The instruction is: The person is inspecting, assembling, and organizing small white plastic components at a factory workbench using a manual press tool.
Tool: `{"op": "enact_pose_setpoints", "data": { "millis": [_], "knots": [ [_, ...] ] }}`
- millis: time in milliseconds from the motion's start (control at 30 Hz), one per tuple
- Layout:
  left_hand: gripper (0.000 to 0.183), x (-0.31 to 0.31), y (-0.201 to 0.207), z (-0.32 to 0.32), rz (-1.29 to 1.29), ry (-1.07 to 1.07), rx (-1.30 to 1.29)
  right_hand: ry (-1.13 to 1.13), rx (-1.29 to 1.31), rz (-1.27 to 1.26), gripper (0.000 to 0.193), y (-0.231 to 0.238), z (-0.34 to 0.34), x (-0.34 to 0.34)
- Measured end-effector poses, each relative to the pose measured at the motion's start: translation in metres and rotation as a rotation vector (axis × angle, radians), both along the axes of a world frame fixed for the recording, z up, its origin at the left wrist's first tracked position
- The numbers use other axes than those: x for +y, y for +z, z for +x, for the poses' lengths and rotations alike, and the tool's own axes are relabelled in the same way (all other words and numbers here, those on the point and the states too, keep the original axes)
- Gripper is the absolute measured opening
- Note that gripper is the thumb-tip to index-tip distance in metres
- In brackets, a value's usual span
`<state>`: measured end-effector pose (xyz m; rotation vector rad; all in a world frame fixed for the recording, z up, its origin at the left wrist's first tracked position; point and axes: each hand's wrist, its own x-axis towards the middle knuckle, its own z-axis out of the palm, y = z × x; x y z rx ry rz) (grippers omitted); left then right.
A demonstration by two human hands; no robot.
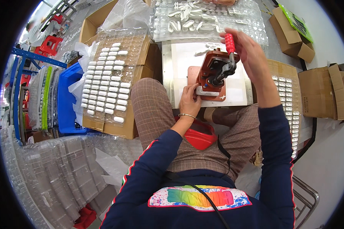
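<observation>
In front of me stands a small reddish-brown hand press [211, 68] with a black toggle clamp and a red ribbed handle [229, 43]. My right hand [250, 51] is closed around that upright handle, its fingertips curling past the top. Low at the front of the press lies a white oblong plastic part [207, 92]. My left hand [190, 100] pinches the part's left end between thumb and fingers; the fingers hide that end. The press rests on a white board [176, 57], and a few loose white pieces [212, 46] lie behind it.
A clear tray [107, 80] with rows of white oblong parts rests on a carton to the left. Another filled tray [286, 103] is at the right. Beyond the board, clear trays [160, 23] hold loose white parts. Cartons [319, 91], a blue bin [69, 101] and stacked clear trays [57, 171] stand around.
</observation>
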<state>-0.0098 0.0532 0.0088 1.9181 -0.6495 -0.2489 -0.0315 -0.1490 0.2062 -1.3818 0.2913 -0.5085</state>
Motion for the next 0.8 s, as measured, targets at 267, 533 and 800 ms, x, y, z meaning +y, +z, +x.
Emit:
{"op": "enact_pose_setpoints", "data": {
  "millis": [267,533,800],
  "knots": [
    [0.044,-0.003,0.000,-0.001,-0.010,0.013,-0.027,0.180,-0.151,-0.042,0.025,0.063,-0.014,0.042],
    [0.046,-0.001,0.012,-0.002,-0.001,0.014,-0.042,0.149,-0.259,-1.212,0.033,0.000,-0.069,0.087],
    [0.046,0.001,0.010,0.000,-0.020,0.007,-0.046,-0.011,-0.292,-1.310,0.031,-0.036,-0.064,0.093]
  ]
}}
